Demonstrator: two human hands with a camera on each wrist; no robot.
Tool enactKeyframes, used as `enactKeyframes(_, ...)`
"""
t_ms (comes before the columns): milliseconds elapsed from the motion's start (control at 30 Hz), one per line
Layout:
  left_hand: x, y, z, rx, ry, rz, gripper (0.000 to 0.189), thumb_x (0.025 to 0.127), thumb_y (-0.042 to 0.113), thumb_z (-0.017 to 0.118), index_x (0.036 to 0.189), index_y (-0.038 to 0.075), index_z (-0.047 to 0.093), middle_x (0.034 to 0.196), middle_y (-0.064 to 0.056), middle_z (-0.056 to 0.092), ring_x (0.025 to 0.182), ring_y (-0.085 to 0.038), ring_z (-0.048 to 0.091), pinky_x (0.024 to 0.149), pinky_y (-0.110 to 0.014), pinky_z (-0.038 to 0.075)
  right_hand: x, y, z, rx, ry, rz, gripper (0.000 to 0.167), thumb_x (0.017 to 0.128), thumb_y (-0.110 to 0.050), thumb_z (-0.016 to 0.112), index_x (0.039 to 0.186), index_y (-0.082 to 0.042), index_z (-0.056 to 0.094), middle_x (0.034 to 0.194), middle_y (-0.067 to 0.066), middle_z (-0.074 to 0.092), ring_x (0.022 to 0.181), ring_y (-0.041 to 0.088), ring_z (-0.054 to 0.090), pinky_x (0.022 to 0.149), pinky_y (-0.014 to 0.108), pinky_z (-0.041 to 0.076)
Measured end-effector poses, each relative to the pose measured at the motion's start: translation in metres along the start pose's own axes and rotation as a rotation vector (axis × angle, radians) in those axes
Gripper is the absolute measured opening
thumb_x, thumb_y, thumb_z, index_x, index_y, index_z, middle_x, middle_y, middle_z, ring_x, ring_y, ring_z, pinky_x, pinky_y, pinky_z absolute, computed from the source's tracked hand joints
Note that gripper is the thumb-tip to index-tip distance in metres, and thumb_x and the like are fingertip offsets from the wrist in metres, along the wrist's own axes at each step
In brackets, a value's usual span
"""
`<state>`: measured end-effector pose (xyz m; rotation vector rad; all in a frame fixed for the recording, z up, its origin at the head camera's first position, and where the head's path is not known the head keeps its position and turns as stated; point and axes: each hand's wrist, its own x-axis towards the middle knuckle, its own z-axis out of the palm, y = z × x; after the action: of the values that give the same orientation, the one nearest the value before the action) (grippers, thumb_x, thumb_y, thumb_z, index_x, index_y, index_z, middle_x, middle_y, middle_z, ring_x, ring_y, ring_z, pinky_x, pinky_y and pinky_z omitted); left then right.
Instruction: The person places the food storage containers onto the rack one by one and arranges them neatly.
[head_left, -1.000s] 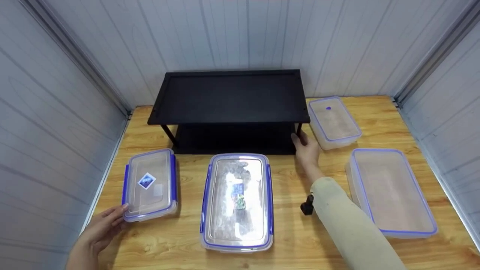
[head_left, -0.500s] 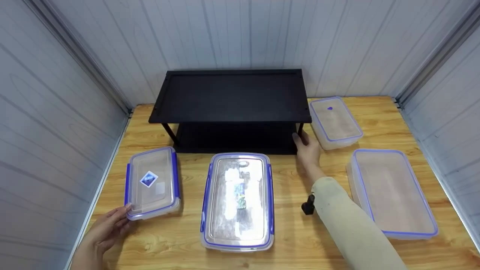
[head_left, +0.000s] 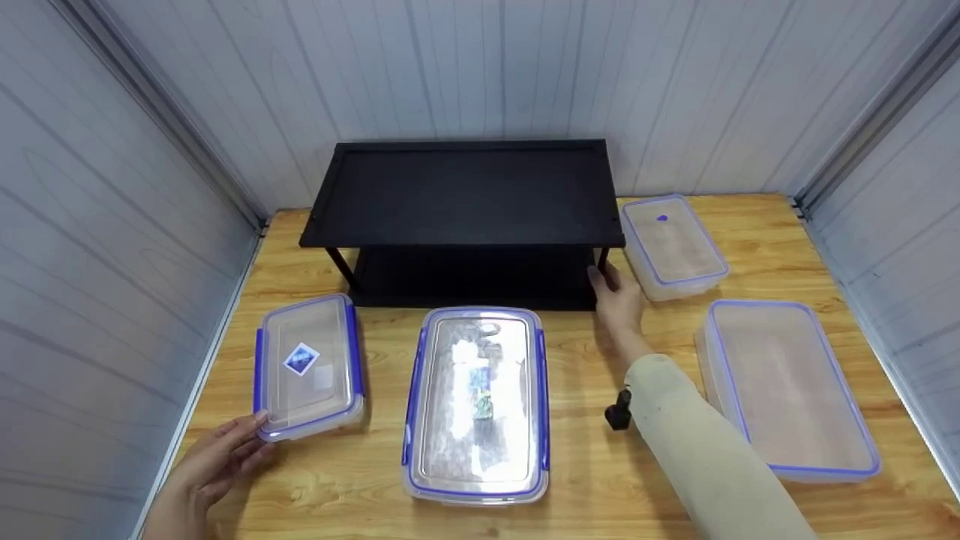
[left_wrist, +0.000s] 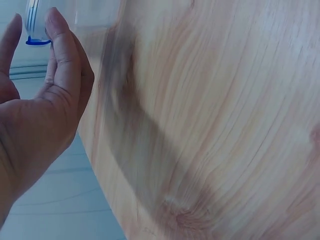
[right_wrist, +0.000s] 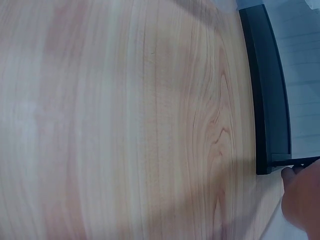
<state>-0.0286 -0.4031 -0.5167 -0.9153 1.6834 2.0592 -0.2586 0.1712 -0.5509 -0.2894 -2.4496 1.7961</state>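
On the left of the head view is a small clear food container [head_left: 311, 390] with blue side clips and a diamond-shaped sticker on its lid. My left hand [head_left: 217, 457] pinches its near left corner; the left wrist view shows the hand's fingers [left_wrist: 65, 55] at the blue-trimmed edge. A black two-tier shelf [head_left: 472, 195] stands at the back. Its front right post is gripped low down by my right hand [head_left: 619, 300], thumb on the inner side, other fingers partly hidden. In the right wrist view, that hand [right_wrist: 302, 197] is at the shelf's corner.
A large blue-clipped container [head_left: 480, 405] lies in front of the shelf. To the right are a small blue-rimmed container [head_left: 675, 244] beside the shelf and a bigger one [head_left: 787, 390] nearer the front. Corrugated walls [head_left: 465, 75] enclose the wooden table [head_left: 577, 495] at the back and sides.
The small container at the left has shifted slightly to the right and turned a little, with my left hand following. My right hand keeps its grip on the shelf post.
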Motion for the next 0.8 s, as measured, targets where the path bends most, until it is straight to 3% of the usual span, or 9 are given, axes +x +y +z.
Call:
enactKeyframes(200,0.0017,0.003,0.0059,-0.039,0.009,-0.002,0.006,0.106,0.017,0.069,0.101,0.013,0.071,0.095,-0.001,0.075,0.088,-0.011,0.072,0.085,-0.025,0.063,0.0011,-0.0005,-0.0005,-0.022,0.021,-0.013,0.053,0.11,-0.039,0.062,0.153,-0.01,0.058,0.152,0.016,0.06,0.144,0.034,0.054,0.12,0.044,0.046)
enactKeyframes(467,0.0014,0.0043,0.0064,-0.061,-0.044,-0.018,0.014,0.106,0.015,0.066,0.114,0.006,0.059,0.095,-0.004,0.073,0.084,-0.012,0.07,0.084,-0.023,0.063,0.0014,-0.0006,-0.0006,-0.02,0.004,0.01,0.053,0.11,-0.04,0.061,0.151,-0.007,0.061,0.151,0.016,0.061,0.141,0.034,0.057,0.117,0.045,0.049)
enactKeyframes(800,0.0046,0.0067,0.008,-0.054,-0.056,-0.036,0.012,0.105,0.015,0.067,0.111,0.005,0.063,0.092,-0.004,0.075,0.082,-0.013,0.071,0.081,-0.024,0.063,0.0038,-0.0017,-0.0011,-0.048,0.019,-0.002,0.05,0.11,-0.038,0.061,0.149,-0.006,0.063,0.147,0.018,0.063,0.139,0.036,0.058,0.116,0.046,0.049)
